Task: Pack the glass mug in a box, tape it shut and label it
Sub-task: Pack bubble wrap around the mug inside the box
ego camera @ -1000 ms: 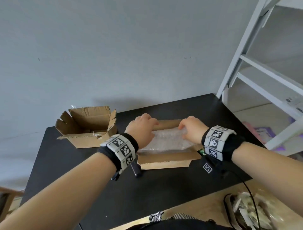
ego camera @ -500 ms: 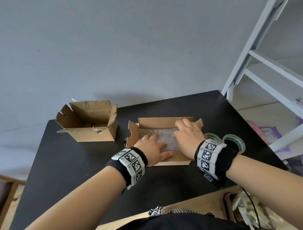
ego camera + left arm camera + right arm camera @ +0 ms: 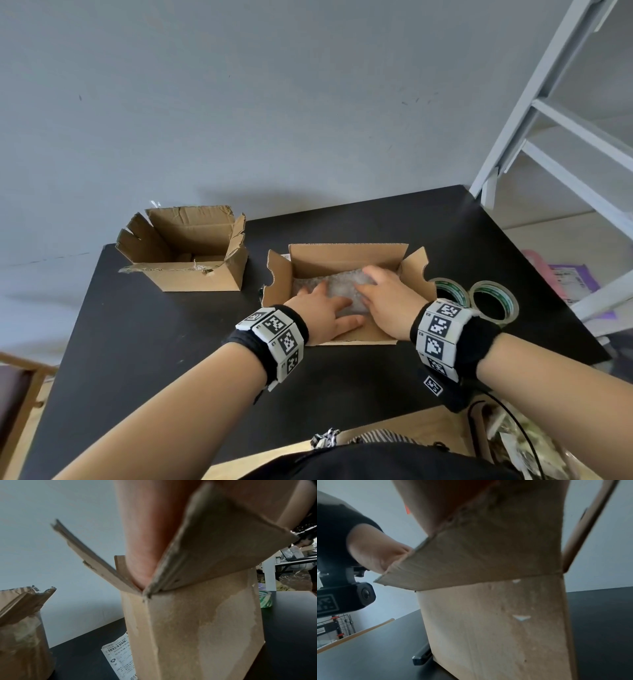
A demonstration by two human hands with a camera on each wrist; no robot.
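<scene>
An open cardboard box [image 3: 346, 258] stands mid-table with its flaps up. A bubble-wrap bundle [image 3: 337, 286] lies inside it; no glass mug shows through the wrap. My left hand [image 3: 320, 308] lies flat on the near left of the wrap, fingers straight. My right hand [image 3: 383, 298] presses flat on the right part, fingers reaching toward the far wall. The wrist views show only the box [image 3: 197, 628] from outside, its near flap bent down under my palms. Two tape rolls [image 3: 472, 296] lie just right of the box.
A second, torn open box [image 3: 185, 250] stands at the table's far left. A printed label sheet [image 3: 118, 655] lies by the main box's left corner. A dark pen-like tool [image 3: 421, 657] lies at its near base. A white ladder frame [image 3: 565, 113] rises at the right.
A second ago both hands gripped the bubble-wrap bundle at the box's top. It now sits lower inside, and both hands have flattened onto it.
</scene>
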